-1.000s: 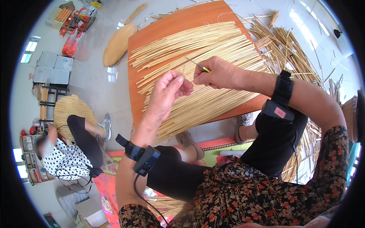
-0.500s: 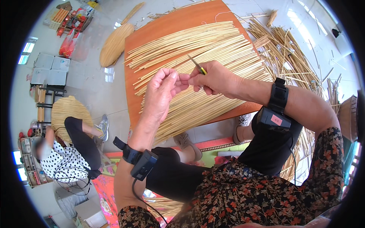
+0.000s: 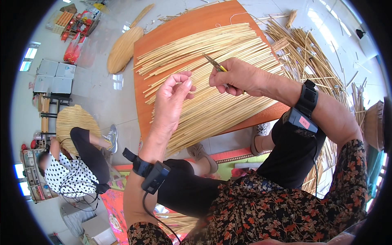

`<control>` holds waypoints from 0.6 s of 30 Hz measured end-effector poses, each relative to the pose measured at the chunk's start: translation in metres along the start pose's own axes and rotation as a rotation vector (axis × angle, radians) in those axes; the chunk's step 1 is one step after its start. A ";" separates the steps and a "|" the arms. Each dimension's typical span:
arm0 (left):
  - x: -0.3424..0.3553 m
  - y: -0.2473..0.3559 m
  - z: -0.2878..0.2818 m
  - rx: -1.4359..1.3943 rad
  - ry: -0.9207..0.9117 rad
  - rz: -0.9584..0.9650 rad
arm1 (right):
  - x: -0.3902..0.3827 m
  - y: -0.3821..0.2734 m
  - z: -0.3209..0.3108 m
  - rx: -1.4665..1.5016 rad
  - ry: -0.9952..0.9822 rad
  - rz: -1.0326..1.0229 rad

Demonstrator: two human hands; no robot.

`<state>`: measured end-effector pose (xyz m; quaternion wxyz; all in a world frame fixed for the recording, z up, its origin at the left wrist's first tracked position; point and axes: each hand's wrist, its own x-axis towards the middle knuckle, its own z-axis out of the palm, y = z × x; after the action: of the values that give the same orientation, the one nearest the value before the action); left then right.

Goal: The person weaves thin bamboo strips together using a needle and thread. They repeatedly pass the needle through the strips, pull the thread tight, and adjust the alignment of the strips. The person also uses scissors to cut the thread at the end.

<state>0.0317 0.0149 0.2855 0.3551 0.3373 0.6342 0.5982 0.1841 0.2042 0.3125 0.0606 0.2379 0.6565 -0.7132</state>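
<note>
My right hand (image 3: 239, 78) is closed round a small pair of snips (image 3: 214, 63) with a yellow and black handle, the blades pointing up and to the left. To its left, with a gap between them, my left hand (image 3: 172, 96) has its fingers curled and the thumb pressed toward them. Whatever the left fingers pinch, if anything, is too small to make out. Both hands are above a layer of pale straw stalks (image 3: 212, 109), laid side by side across an orange-brown tabletop (image 3: 192, 36).
A pale thread (image 3: 234, 17) lies at the table's far edge. Loose stalks (image 3: 314, 61) are heaped on the floor at right. At far left a person in a dotted shirt (image 3: 69, 173) sits beside a round straw mat (image 3: 77, 120). Another oval straw piece (image 3: 122, 51) lies left of the table.
My hands were together, fingertips meeting; now they are apart. The right hand moved to the right with the snips, whose blades show more fully. The left hand has barely moved.
</note>
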 end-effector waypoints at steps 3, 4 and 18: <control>-0.002 0.001 0.008 -0.232 -0.090 -0.054 | 0.000 -0.003 -0.001 0.010 0.004 -0.038; -0.001 0.000 0.011 -0.220 -0.118 -0.070 | 0.001 -0.003 -0.002 0.004 -0.010 -0.049; 0.002 0.005 0.020 -0.137 -0.126 -0.045 | 0.006 -0.002 -0.005 0.123 -0.028 -0.090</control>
<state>0.0477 0.0271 0.2897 0.4298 0.3351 0.5758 0.6095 0.1797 0.2102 0.3117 0.0229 0.2015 0.6205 -0.7575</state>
